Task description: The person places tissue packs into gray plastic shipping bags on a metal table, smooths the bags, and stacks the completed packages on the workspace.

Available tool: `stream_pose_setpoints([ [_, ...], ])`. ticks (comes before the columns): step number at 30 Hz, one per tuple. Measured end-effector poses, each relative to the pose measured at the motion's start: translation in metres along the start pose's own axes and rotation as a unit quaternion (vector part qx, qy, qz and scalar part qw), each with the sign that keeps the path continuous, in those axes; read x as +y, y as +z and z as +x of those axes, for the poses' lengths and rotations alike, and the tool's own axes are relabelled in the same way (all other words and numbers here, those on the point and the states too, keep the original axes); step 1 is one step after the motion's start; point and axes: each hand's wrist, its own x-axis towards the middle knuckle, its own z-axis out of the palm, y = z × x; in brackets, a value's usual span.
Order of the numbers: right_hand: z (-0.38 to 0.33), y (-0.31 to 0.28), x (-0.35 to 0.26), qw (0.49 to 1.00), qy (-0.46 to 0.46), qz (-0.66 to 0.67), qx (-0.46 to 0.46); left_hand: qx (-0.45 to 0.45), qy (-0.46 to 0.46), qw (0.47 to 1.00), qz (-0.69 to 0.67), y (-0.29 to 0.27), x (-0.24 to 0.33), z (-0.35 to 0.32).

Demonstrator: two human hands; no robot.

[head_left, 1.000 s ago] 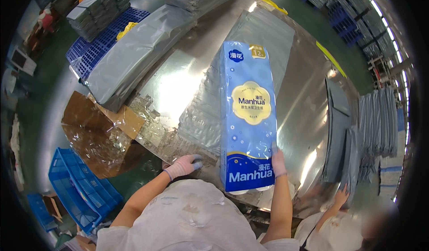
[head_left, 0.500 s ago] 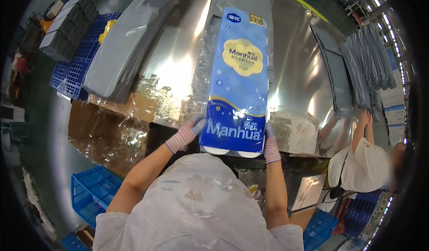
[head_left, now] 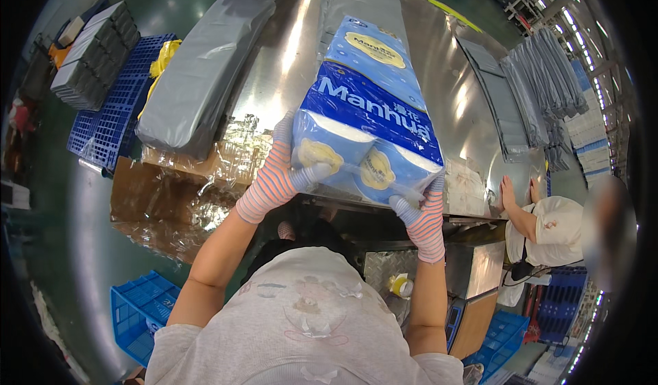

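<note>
A long, blue, plastic-wrapped pack of toilet rolls (head_left: 370,104) lies lengthwise in front of me on the metal table (head_left: 288,56). Its near end is raised, so the end face with two wrapped rolls shows. My left hand (head_left: 277,176), in a striped glove with grey-blue fingertips, grips the near left corner, thumb across the end face. On the opposite corner my right hand (head_left: 423,213), gloved alike, is closed with its thumb at the lower edge. Beneath the pack's far end lies a flat grey plastic bag (head_left: 364,8).
Grey-wrapped long packs (head_left: 199,69) lie along the table's left. Folded grey bags (head_left: 548,76) pile up at the right, near a co-worker's hands (head_left: 510,194). An open cardboard box (head_left: 154,196) stands at the front left; a blue crate (head_left: 144,309) is below it.
The pack's near end has been tilted up, bringing its end face into view. Both my hands have shifted onto its near corners. The co-worker's hands have moved apart.
</note>
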Motion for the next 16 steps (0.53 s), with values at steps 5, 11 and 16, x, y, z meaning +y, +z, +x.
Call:
stream_pose_setpoints([
  [5,-0.004,-0.003,0.016,0.998,-0.030,-0.042,0.018,0.043,0.009,0.999,0.028,-0.006,-0.008,-0.006],
  [11,-0.022,-0.030,0.062,0.993,0.063,0.095,-0.005,0.056,-0.113,0.984,0.128,-0.053,-0.064,-0.042],
  [16,-0.010,-0.082,0.159,0.905,0.399,0.143,0.044,0.022,-0.384,0.902,0.194,-0.074,-0.100,-0.048],
])
